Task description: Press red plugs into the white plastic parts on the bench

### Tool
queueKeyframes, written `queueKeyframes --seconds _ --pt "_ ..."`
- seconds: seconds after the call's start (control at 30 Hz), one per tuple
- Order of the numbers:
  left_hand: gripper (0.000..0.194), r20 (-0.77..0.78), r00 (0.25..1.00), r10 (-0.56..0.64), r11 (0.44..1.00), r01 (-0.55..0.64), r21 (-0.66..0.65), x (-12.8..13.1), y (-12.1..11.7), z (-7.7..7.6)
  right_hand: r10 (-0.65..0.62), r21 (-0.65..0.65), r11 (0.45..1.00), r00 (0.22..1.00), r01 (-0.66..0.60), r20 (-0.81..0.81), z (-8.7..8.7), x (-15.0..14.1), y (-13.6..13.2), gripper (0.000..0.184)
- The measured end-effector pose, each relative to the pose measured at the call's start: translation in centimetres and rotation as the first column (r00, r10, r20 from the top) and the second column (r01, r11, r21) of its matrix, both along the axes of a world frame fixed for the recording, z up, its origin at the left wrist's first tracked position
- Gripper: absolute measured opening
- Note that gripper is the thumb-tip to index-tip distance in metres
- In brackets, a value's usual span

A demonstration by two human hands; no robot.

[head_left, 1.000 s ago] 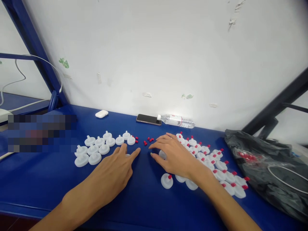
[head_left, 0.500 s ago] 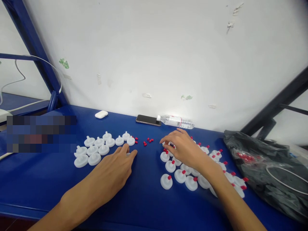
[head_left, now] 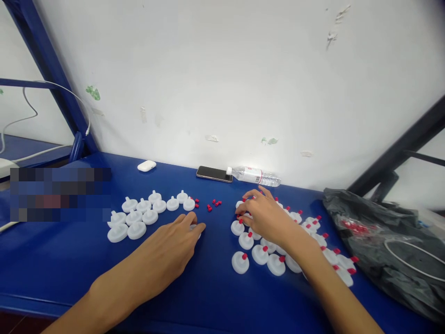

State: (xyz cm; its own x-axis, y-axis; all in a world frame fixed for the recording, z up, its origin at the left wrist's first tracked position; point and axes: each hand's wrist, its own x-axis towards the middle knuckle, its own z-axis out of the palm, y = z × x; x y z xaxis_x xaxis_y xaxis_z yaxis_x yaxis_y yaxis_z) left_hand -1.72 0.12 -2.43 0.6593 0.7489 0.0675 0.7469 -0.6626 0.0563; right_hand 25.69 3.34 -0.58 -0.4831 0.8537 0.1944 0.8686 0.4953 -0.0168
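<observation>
Left hand [head_left: 177, 247] pinches 1 white disc [head_left: 193, 227] left of centre, right hand [head_left: 266, 214] curls over red-capped discs [head_left: 246, 240] on right, can't tell if gripping any.

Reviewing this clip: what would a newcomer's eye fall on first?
Probably the crowd of red-capped white discs around the right hand, vivid against the blue tabletop. Next, the uncapped white discs left of centre, beyond the left hand, and the small loose red caps between the two groups.
</observation>
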Motion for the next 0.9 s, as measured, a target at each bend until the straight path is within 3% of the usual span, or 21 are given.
queueKeyframes --seconds 0.53,0.9 --pt "0.045 -0.054 0.998 -0.023 0.998 0.026 0.05 0.0 -0.1 -0.1 0.048 0.041 0.998 0.999 -0.047 -0.017 -0.2 -0.9 0.0 0.017" --pt "0.04 -0.05 0.998 -0.023 1.0 0.023 0.009 0.3 -0.2 0.7 0.037 0.063 0.998 0.973 -0.023 -0.226 0.5 -1.2 -0.3 0.012"
